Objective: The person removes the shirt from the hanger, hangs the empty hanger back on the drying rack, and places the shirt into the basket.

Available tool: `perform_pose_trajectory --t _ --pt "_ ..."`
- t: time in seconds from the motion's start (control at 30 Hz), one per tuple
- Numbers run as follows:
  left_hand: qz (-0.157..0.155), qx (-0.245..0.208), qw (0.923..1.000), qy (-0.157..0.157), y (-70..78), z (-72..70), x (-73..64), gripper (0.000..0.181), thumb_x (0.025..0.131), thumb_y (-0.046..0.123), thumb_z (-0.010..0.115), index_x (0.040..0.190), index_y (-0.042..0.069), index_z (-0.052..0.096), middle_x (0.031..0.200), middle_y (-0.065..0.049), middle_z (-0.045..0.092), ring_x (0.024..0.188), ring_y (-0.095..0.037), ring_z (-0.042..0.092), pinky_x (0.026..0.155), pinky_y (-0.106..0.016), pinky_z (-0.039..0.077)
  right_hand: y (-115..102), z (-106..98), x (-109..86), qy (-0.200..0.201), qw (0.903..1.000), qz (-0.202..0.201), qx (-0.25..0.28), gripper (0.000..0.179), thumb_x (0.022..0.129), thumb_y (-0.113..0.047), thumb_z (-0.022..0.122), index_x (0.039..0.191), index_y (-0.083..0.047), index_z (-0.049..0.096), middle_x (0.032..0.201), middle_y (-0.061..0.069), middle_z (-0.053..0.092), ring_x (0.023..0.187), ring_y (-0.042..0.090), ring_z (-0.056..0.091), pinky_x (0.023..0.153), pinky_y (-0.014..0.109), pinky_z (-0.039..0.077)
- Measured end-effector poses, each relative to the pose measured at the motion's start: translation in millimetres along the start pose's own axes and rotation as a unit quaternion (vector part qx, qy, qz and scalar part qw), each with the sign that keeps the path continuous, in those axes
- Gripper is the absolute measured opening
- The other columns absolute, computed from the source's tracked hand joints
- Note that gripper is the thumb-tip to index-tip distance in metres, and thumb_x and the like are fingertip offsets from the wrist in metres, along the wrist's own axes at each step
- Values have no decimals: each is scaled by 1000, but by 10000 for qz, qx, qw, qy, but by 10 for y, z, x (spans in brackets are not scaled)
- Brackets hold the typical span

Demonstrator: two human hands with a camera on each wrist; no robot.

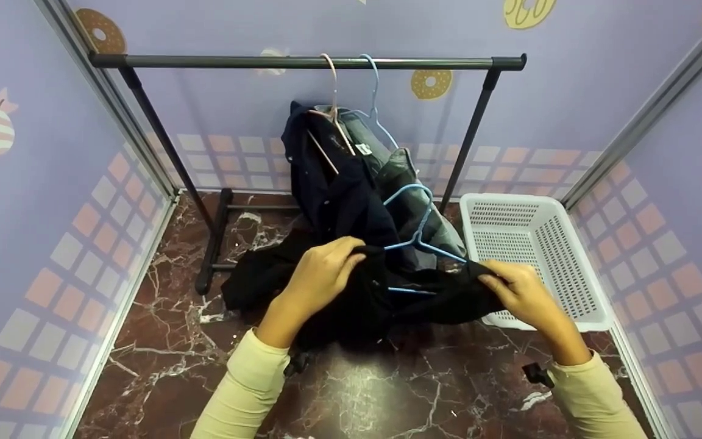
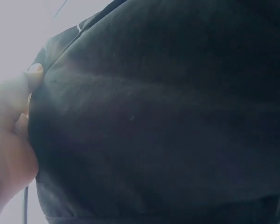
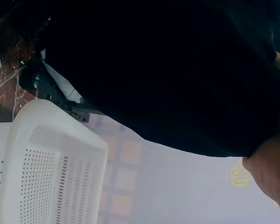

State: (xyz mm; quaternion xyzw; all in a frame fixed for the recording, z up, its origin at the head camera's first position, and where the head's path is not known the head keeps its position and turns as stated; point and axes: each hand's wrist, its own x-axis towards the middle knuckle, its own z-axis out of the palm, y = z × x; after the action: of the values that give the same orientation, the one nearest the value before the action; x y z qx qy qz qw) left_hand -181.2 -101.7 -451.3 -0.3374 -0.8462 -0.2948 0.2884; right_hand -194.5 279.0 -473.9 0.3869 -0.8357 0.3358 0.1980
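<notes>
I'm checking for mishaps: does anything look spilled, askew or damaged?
Nothing stands out. The navy garment and grey garment hang from the clothes rail, the white basket stands upright, and the left hand and right hand hold the black garment by its upper edge, a blue hanger hook-up in its neckline.

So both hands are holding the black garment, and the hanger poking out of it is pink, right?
The colour is wrong: that hanger is blue, as the head view shows. The left hand and right hand do hold the black garment.
</notes>
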Motion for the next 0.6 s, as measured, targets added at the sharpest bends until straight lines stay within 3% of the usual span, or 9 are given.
perform_pose_trajectory --t 0.3,0.6 --pt "57 -222 9997 -18 100 89 165 15 102 12 64 109 0 69 100 -9 74 93 -24 74 84 -36 62 -46 56 61 27 9998 -201 -57 25 84 11 74 101 -6 76 90 4 77 78 15 70 74 22 55" --pt "85 -343 9994 16 157 209 255 16 102 11 63 110 -2 69 102 -11 75 95 -26 75 86 -37 62 -86 126 78 -28 9999 -94 -106 27 84 11 74 106 -5 77 96 6 78 85 19 74 84 19 55"
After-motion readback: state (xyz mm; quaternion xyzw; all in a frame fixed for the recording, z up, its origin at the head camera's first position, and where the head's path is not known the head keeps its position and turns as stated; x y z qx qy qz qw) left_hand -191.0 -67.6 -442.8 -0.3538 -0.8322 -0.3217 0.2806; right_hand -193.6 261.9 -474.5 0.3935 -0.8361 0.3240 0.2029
